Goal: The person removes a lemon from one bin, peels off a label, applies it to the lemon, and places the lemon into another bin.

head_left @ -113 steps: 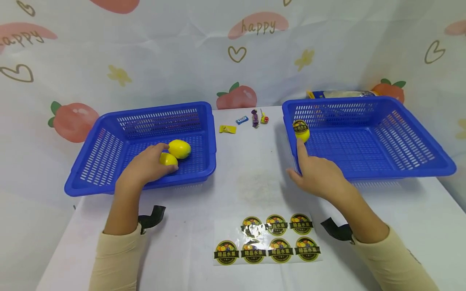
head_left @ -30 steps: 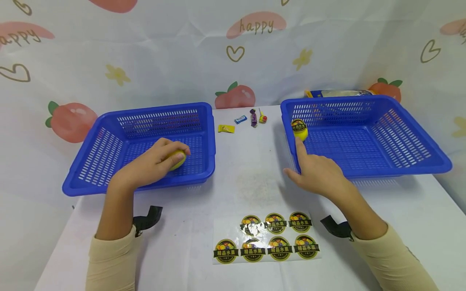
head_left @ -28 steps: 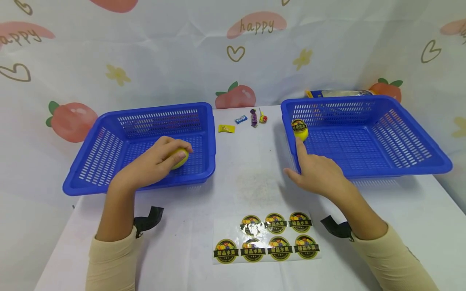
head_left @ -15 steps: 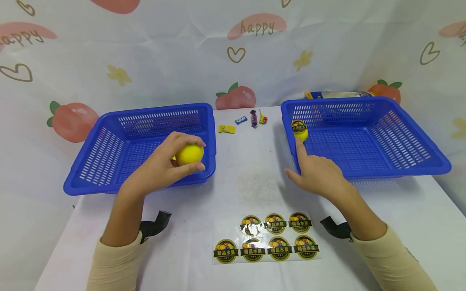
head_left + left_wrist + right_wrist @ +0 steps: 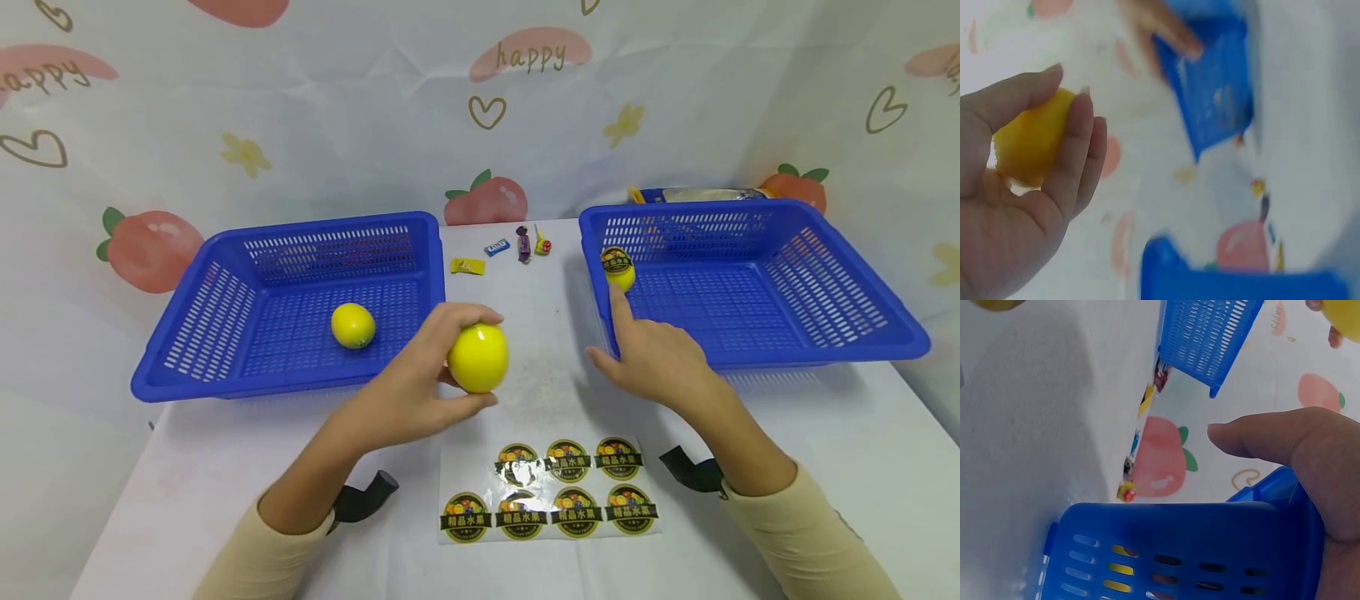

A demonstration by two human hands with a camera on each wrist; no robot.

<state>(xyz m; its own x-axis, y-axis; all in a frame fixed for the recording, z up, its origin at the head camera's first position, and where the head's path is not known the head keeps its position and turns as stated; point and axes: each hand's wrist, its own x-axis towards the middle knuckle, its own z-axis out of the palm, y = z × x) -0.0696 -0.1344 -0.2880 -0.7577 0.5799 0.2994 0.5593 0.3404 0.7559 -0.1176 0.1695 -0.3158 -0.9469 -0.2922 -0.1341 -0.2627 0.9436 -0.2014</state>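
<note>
- Left blue perforated plastic basket (image 5: 225, 283): one bare yellow lemon (image 5: 352, 325) now lies alone on its floor; a moment ago two lemons lay there under the left hand.
- Left hand (image 5: 408, 392): it has come out of that basket and now hangs over the white table (image 5: 225, 467) between the two baskets, fingers and thumb curled round a second yellow lemon (image 5: 478, 357). The left wrist view confirms the grasp, the fruit seated between thumb and fingers (image 5: 1075, 156).
- Judgement: the carried lemon has left the supply side and sits just above the clear sheet of round black-and-gold fruit stickers (image 5: 551, 492), so it appears due for labelling.
- Sticker sheet: seven labels show in two rows; the top left place reads as peeled film.
- Small wrapped sweets (image 5: 498, 250) lie at the table's far edge, well apart from the hands.
- Right hand (image 5: 652, 358): unchanged throughout, forefinger extended against a stickered yellow lemon (image 5: 619, 268) inside the right blue perforated plastic basket (image 5: 885, 333), thumb spread outside the wall; it grasps nothing.
- Obstruction: none seen over the sheet; the right hand stays engaged at the basket.
</note>
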